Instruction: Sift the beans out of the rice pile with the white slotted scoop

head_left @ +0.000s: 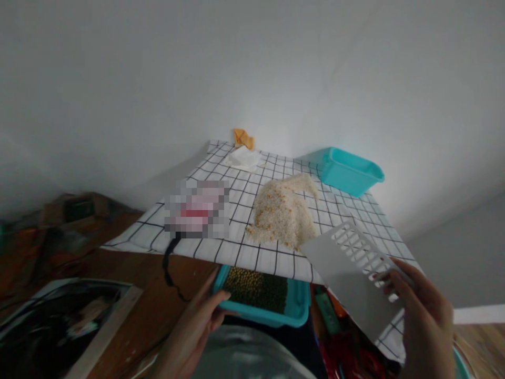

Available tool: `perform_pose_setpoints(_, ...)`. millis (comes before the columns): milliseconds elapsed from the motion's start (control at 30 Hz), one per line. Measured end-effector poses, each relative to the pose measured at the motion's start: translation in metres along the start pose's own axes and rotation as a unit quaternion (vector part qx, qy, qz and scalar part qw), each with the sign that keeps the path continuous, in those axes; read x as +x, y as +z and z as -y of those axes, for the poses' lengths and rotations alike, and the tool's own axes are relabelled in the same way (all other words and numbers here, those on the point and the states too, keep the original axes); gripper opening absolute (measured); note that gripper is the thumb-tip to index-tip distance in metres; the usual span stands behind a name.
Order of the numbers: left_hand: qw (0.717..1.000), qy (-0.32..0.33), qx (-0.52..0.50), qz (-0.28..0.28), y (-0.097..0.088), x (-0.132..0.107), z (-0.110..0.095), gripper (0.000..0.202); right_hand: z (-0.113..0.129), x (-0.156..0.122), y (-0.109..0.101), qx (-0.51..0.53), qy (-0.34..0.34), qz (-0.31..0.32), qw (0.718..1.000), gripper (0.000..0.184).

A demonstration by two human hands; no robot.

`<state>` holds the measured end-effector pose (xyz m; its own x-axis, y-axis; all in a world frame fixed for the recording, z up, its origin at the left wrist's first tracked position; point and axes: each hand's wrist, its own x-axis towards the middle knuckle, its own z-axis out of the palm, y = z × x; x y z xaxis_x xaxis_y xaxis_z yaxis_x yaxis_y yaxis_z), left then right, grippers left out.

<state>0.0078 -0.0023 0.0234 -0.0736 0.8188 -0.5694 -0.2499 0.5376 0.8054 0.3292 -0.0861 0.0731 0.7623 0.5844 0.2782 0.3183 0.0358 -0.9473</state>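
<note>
My left hand (197, 323) grips the left end of a teal tray (300, 308) filled with greenish-yellow beans (256, 289), held just below the near edge of the table. My right hand (424, 316) is closed on a white slotted plastic panel (347, 263), tilted up over the table's near right corner. A heap of rice mixed with yellow grains (282, 210) lies on the black-and-white checked cloth (244, 255), just beyond the tray and to the left of the panel.
An empty teal tub (349, 171) stands at the far right of the table. White tissue (242, 157) and an orange scrap (243, 138) lie at the far edge by the wall. A blurred pink item (197, 208) with a black cord (169, 263) sits left. Clutter lies below left.
</note>
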Motion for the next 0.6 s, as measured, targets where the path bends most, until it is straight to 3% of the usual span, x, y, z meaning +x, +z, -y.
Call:
perform_pose_setpoints(267,1.000,-0.022,-0.013,0.017,0.000,0.000,-0.002,0.031,-0.001,0.002,-0.001,-0.023,-0.005,0.039,0.999,0.035)
perform_pose_setpoints(433,0.999,-0.011,-0.012,0.028,-0.003,0.001,0.002,0.033,-0.003,0.002,0.002,-0.003,-0.016,0.024,1.000,0.033)
perform_pose_setpoints(600,0.998,-0.007,-0.006,0.057,-0.003,0.003,0.002,0.037,-0.012,0.010,-0.003,0.004,-0.010,-0.006,1.000,0.043)
